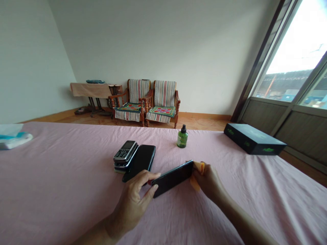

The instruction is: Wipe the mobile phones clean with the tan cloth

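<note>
A black smartphone [173, 178] is held tilted above the pink cloth, its dark face toward me. My left hand [136, 195] grips its left end between thumb and fingers. At the right end, my right hand [208, 180] is closed on an orange cloth [196, 183], pressing it against the phone's edge. Part of the orange cloth is hidden by the fingers. Just beyond my left hand lies another black smartphone [143, 160]. It rests against a stack of phones topped by a silver keypad phone [126, 150].
A green bottle with a black cap [182, 137] stands beyond my hands. The black box [254, 139] sits at the right edge of the pink sheet [76, 177]; a white and blue packet [15, 137] is at far left. Two wooden chairs [163, 98] stand by the wall.
</note>
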### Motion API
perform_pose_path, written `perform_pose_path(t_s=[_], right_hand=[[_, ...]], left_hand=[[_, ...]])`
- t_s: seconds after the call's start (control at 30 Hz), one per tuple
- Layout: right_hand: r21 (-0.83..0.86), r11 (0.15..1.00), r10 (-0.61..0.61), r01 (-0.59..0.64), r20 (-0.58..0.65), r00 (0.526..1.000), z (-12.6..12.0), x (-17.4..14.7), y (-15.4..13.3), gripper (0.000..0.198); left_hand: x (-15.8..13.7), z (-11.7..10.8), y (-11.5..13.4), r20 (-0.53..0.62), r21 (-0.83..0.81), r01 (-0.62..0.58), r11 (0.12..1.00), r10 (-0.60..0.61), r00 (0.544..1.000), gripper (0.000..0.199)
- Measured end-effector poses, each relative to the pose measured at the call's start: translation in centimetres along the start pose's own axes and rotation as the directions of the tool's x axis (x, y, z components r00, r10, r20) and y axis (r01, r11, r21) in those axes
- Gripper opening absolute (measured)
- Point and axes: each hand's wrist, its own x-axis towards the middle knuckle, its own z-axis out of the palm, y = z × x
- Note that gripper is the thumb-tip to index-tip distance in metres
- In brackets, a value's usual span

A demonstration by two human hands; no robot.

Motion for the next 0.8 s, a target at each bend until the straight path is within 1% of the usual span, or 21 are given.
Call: perform_pose_path(t_s=[0.07, 0.27, 0.37, 0.43, 0.53, 0.6, 0.67, 0.73, 0.8], right_hand=[[-0.001, 1.000, -0.004, 0.004, 0.023, 1.000, 0.0, 0.1, 0.4, 0.017], [0.035, 0.998, -0.051, 0.048, 0.075, 0.996, 0.0, 0.2, 1.0, 0.022], [0.054, 0.995, -0.083, 0.079, 0.082, 0.993, -0.9, 0.6, 0.5, 0.023], [0.053, 0.988, -0.150, 0.145, 0.088, 0.985, -2.1, 0.8, -0.3, 0.023], [-0.021, 0.945, -0.323, 0.326, 0.084, 0.943, -4.0, 0.6, -2.2, 0.025], [-0.110, 0.904, -0.411, 0.413, 0.045, 0.911, -4.9, 0.2, -3.4, 0.024], [-0.198, 0.849, -0.498, 0.489, 0.009, 0.867, -5.1, -0.4, -4.2, 0.021], [-0.260, 0.797, -0.567, 0.546, -0.010, 0.823, -4.7, -1.1, -4.7, 0.027], [-0.300, 0.756, -0.613, 0.581, -0.015, 0.790, -4.3, -1.7, -4.9, 0.036]], left_hand=[[0.0, 0.0, 0.1, -0.003, 0.003, -0.003, 1.000, 0.003, 1.000, 0.024], [0.0, 0.0, 0.0, -0.019, 0.013, -0.023, 1.000, 0.023, 1.000, 0.024], [-0.2, 0.0, -0.1, -0.034, 0.013, -0.007, 1.000, 0.008, 0.999, 0.024], [-0.3, 0.2, -0.1, -0.039, 0.005, 0.012, 1.000, -0.012, 0.999, 0.024], [-0.5, 0.6, 0.1, -0.036, -0.008, 0.022, 1.000, -0.022, 0.999, 0.028], [-0.6, 0.9, 0.3, -0.028, -0.004, 0.019, 1.000, -0.019, 0.999, 0.034], [-0.6, 1.0, 0.4, -0.002, 0.004, 0.019, 1.000, -0.019, 1.000, 0.037], [-0.6, 1.0, 0.3, 0.020, 0.006, 0.018, 1.000, -0.018, 1.000, 0.036], [-0.5, 0.9, 0.3, 0.036, 0.008, 0.019, 1.000, -0.019, 0.999, 0.033]])
